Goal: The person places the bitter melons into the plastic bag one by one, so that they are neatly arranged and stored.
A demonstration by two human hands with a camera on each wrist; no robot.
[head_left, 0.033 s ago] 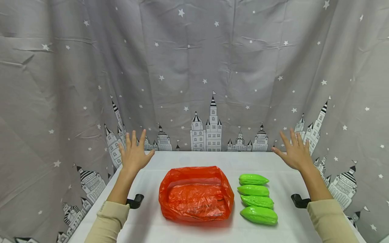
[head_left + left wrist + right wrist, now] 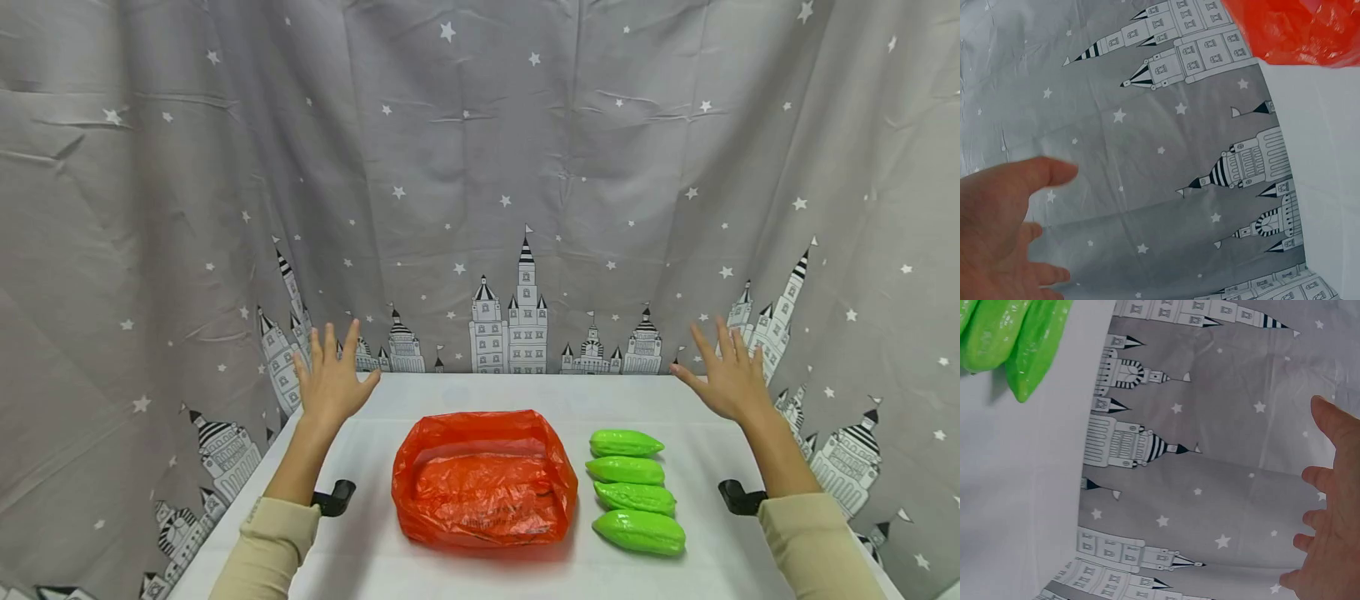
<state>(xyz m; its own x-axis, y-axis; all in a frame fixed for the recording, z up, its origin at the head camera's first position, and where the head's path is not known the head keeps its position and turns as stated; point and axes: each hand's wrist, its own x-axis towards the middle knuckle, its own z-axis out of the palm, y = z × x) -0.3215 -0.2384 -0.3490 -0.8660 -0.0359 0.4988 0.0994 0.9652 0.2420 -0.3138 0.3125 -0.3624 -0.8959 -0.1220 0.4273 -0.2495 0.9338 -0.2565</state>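
Note:
My left hand is raised over the left of the white table, its fingers spread and nothing in it. On the other side my right hand is held up the same way, fingers and thumb apart, holding nothing. Between the two lies a red plastic bag, its mouth spread wide. Several bright green, glossy bitter melons lie in a column to the bag's right, nearer my right hand. Part of the bag shows in the left wrist view, and some bitter melons in the right wrist view.
The white table runs back to a grey curtain printed with stars and castles, which also hangs at both sides. A black wrist mount sticks out from the left forearm, and another black mount from the right.

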